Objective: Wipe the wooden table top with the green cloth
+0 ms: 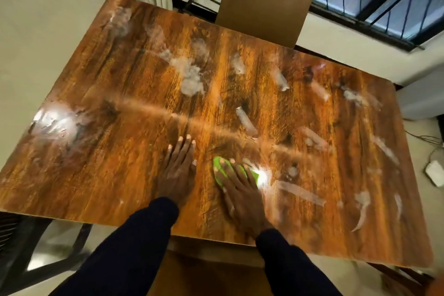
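Right hand (pixel 240 190): flat, fingers spread, pressing the green cloth (pixel 219 168) down.
Nearest smear (pixel 300 192): just right of it, long axis slanting.
Left hand (pixel 179 170): open, flat on the table top (pixel 96 163).

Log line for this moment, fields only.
right hand: flat on green cloth | left hand: flat on table top, no cloth | white smears: many left, far and right side

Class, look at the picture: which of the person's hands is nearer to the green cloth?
The right hand: it lies flat on top of the green cloth, pressing it to the table. The left hand rests palm-down on bare wood beside the cloth, not touching it.
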